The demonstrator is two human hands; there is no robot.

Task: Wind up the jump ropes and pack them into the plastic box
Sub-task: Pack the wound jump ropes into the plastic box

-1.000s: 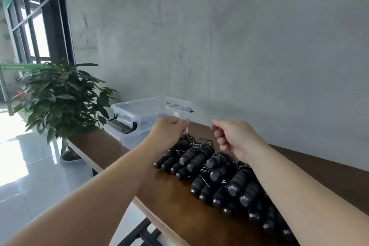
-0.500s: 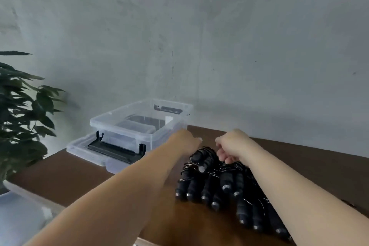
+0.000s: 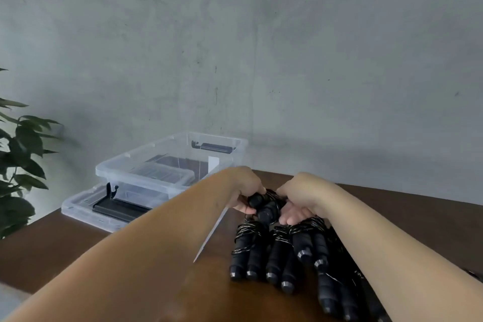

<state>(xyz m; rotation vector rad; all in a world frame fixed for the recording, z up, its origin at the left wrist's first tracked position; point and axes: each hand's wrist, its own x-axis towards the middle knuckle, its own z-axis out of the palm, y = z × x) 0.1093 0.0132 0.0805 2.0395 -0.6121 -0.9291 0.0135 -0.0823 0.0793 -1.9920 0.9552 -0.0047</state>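
- The left hand (image 3: 244, 191) and the right hand (image 3: 300, 197) meet over the far end of a row of jump ropes (image 3: 282, 251); both curl round one wound rope (image 3: 264, 208) and hold it just above the others.
- The rest of the black-handled ropes lie side by side on the brown desk (image 3: 52, 248), each wound with its cord, running from the hands toward the desk's near edge on the right.
- The clear plastic box (image 3: 167, 165) stands open at the far left corner of the desk, against the grey wall (image 3: 261, 47); it sits on its lid (image 3: 86, 213), which has a black latch.
- The left forearm crosses in front of the box's right end and hides part of it.
- A leafy plant (image 3: 18, 165) stands beyond the desk's left edge.
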